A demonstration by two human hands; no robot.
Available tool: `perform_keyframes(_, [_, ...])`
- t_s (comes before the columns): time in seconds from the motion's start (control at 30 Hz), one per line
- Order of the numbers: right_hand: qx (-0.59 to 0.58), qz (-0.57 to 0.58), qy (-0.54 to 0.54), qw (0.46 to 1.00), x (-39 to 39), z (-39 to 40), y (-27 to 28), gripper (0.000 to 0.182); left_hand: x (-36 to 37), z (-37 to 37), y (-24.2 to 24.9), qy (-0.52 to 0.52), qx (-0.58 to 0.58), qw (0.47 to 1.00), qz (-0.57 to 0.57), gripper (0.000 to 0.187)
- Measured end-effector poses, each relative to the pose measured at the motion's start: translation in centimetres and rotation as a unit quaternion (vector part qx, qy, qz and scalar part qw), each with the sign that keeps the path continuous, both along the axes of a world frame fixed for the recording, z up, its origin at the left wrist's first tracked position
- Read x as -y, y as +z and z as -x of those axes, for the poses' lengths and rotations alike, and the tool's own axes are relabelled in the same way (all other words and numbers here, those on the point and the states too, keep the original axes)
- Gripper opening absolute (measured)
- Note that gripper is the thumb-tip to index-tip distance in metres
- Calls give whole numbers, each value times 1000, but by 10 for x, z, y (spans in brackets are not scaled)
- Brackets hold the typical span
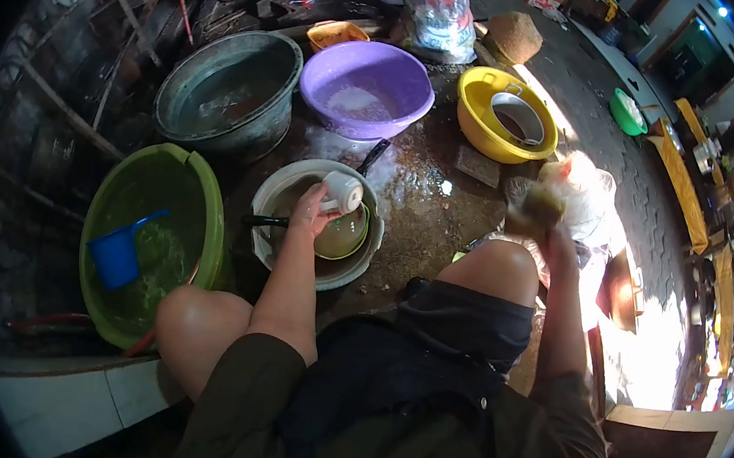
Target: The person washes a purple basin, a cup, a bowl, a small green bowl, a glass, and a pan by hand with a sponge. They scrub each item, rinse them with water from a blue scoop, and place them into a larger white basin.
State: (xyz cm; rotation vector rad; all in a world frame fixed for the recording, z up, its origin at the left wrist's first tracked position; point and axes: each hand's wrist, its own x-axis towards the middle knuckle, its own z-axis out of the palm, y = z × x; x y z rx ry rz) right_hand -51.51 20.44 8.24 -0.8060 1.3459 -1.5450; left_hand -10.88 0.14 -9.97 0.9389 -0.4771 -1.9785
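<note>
My left hand [310,212] grips a white cup [343,191] over a white basin [362,266] that holds murky water and a green bowl [344,236]. A dark-handled utensil [264,220] lies across that basin. My right hand [552,238], blurred, is raised to the right above my knee and holds a yellow-green sponge [535,205]. I am squatting on wet ground, both knees showing.
A green tub [204,178] with a blue scoop [117,254] stands at the left. Behind are a grey metal basin [225,92], a purple basin [367,88] and a yellow basin [482,130] holding a metal pot. A plastic bag [586,197] lies to the right.
</note>
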Motion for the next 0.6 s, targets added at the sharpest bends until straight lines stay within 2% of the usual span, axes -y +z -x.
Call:
perform_keyframes(0.03, [-363, 113, 68, 922, 33, 24, -13, 36, 0, 2, 7, -21, 15, 998, 50, 39])
perform_keyframes(0.07, [-13, 44, 120, 992, 48, -30, 57, 38, -2, 5, 19, -16, 22, 998, 58, 35])
perform_keyframes(0.1, [-311, 99, 167, 930, 76, -39, 67, 38, -4, 8, 29, -12, 20, 998, 58, 35])
perform_keyframes(0.13, [-578, 147, 197, 778, 99, -49, 74, 39, -6, 9, 37, -26, 14, 996, 86, 33])
perform_keyframes(0.17, [-365, 64, 246, 896, 118, -76, 78, 40, -7, 11, 42, -41, 8, 993, 114, 31])
perform_keyframes(0.2, [-129, -25, 279, 951, 132, -110, 79, 41, -7, 13, 44, -43, 15, 991, 123, 27])
perform_keyframes(0.23, [-178, 3, 355, 918, 140, -145, 78, 41, -7, 14, 45, -39, 13, 991, 124, 27])
perform_keyframes(0.27, [-204, -92, 261, 939, 155, -167, 53, 40, -6, 14, 45, -63, 24, 989, 133, 31])
perform_keyframes(0.3, [-389, -88, 253, 881, 155, -198, 44, 39, -8, 14, 44, -86, 35, 986, 140, 35])
perform_keyframes(0.33, [-531, 78, 403, 741, 166, -217, 25, 39, -13, 14, 49, -78, 27, 986, 145, 33])
perform_keyframes(0.37, [-660, 111, 297, 682, 175, -229, -23, 49, -17, 13, 51, -68, 27, 987, 145, 33])
perform_keyframes(0.4, [-663, 156, 251, 688, 160, -250, -49, 52, -21, 10, 54, -27, 31, 994, 97, 28])
perform_keyframes(0.43, [-614, 87, 269, 737, 148, -269, -53, 47, -21, 4, 56, 16, 33, 998, 50, 24])
perform_keyframes(0.5, [-607, 173, 173, 756, 138, -292, -76, 46, -22, -14, 59, 18, 46, 996, 68, 22])
perform_keyframes(0.53, [-608, 177, 184, 752, 154, -290, -97, 46, -23, -21, 58, 5, 61, 994, 87, 21])
perform_keyframes(0.57, [-523, 152, 203, 813, 178, -284, -126, 46, -24, -26, 56, -10, 77, 991, 105, 19])
perform_keyframes(0.6, [-432, 122, 218, 867, 183, -289, -125, 47, -24, -30, 52, -4, 76, 992, 99, 19])
